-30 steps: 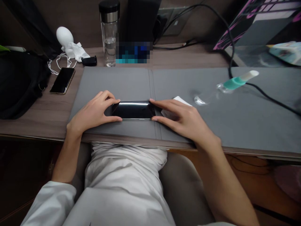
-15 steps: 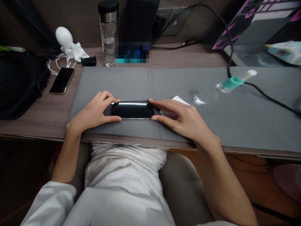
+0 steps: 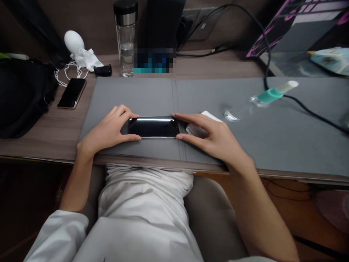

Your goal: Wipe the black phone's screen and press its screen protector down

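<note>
Finger and thumb of each hand pinch the long edges of a glossy black rectangular smartphone (image 3: 154, 128), the left hand (image 3: 110, 127) clamped at one end and the right hand (image 3: 218, 134) at the other.
The phone lies sideways over a smooth grey desk mat (image 3: 131, 96), near its front edge; whether it touches the mat cannot be told. A flat white piece (image 3: 211, 115) shows partly behind the right hand, while a black-lidded clear bottle (image 3: 127, 43) stands beyond the mat.
</note>
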